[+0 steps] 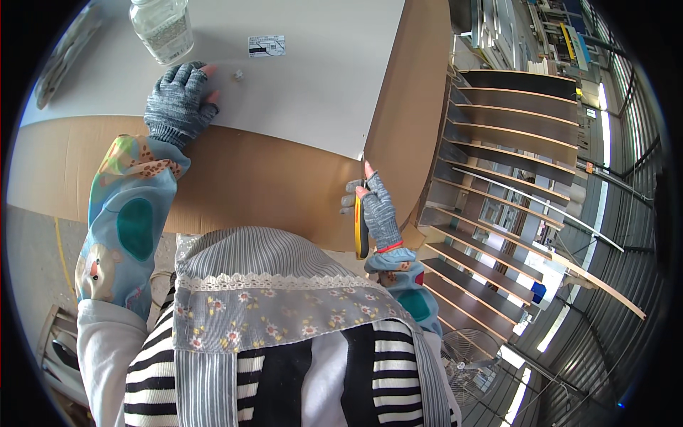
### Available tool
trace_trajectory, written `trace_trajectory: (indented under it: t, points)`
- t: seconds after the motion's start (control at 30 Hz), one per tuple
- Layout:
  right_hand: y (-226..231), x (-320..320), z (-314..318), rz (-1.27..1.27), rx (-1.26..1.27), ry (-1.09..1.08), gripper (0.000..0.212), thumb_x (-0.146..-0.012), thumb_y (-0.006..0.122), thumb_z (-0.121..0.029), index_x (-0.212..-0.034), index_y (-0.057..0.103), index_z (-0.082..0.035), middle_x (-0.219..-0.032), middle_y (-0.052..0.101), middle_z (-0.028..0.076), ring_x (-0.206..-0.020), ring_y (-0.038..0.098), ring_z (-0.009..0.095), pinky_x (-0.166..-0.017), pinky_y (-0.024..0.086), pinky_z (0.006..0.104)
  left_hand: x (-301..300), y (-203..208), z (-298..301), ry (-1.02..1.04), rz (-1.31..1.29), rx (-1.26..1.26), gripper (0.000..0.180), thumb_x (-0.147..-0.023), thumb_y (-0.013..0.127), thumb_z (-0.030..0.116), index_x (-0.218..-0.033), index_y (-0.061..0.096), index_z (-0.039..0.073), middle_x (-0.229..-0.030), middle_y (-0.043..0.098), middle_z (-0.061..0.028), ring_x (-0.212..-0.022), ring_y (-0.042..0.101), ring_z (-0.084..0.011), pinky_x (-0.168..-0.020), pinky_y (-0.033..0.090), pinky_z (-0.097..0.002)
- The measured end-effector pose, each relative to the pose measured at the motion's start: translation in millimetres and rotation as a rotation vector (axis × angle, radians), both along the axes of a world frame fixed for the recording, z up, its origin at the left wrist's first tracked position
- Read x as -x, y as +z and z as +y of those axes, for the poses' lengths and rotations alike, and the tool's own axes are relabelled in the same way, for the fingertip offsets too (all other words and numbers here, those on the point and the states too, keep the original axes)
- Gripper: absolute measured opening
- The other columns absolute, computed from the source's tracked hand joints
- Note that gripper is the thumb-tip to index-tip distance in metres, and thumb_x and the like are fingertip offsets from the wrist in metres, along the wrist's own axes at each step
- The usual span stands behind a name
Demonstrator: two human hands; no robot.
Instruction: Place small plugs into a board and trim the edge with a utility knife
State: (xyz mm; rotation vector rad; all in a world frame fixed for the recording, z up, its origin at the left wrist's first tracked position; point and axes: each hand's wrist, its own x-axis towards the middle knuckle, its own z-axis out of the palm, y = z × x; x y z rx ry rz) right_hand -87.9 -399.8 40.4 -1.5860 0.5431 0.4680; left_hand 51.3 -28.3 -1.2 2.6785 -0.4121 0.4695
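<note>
My left hand (179,103), in a grey knitted glove with bare fingertips, rests on the near edge of a pale grey panel (306,85), its fingers spread. Just beyond it stands a clear jar (165,32) with a printed label. In my right hand (379,213), gloved the same way, is a yellow and black utility knife (361,228). Its tip end points away from me and is at the panel's near right corner; whether the blade touches the panel I cannot tell. A small whitish scrap (237,75) and a printed sticker (266,46) are on the panel.
Brown cardboard (277,178) lies under the panel and sticks out along its near and right sides. Tall brown shelving (498,192) rises at the right, and a fan (462,359) stands at the lower right. A wrapped bundle (67,53) sits at the far left.
</note>
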Motion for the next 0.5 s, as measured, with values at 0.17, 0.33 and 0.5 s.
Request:
trace_trajectory:
  t: [0.17,0.33,0.5]
  points:
    - [0.0,-1.2,5.3,-0.014,0.060,0.007,0.058,-0.090,0.043,-0.004,-0.144,0.024,-0.017,-0.096,0.056,0.007,-0.072,0.060,0.016,-0.063,0.056,0.0312,2.5,3.6,-1.0,0.009,0.037,0.002,0.042,-0.073,0.065,0.017,-0.113,0.054,0.013,-0.109,0.057,-0.0080,-0.099,0.054,-0.0307,-0.083,0.046,-0.0412]
    - [-3.9,2.2,2.9,-0.032,0.107,0.007,0.058,-0.091,0.043,-0.004,-0.143,0.025,-0.018,-0.097,0.055,0.007,-0.073,0.060,0.015,-0.063,0.057,0.0301,1.7,3.9,-1.0,0.001,0.027,0.006,0.042,-0.073,0.065,0.017,-0.113,0.054,0.013,-0.108,0.057,-0.0083,-0.099,0.055,-0.0307,-0.083,0.046,-0.0411]
    - [-4.4,2.7,6.0,-0.020,0.148,0.012,0.058,-0.090,0.045,-0.003,-0.143,0.026,-0.017,-0.097,0.055,0.008,-0.073,0.060,0.015,-0.064,0.056,0.0297,1.9,3.3,-0.8,0.005,0.029,-0.007,0.041,-0.073,0.065,0.017,-0.112,0.054,0.013,-0.108,0.057,-0.0084,-0.098,0.055,-0.0308,-0.083,0.047,-0.0412]
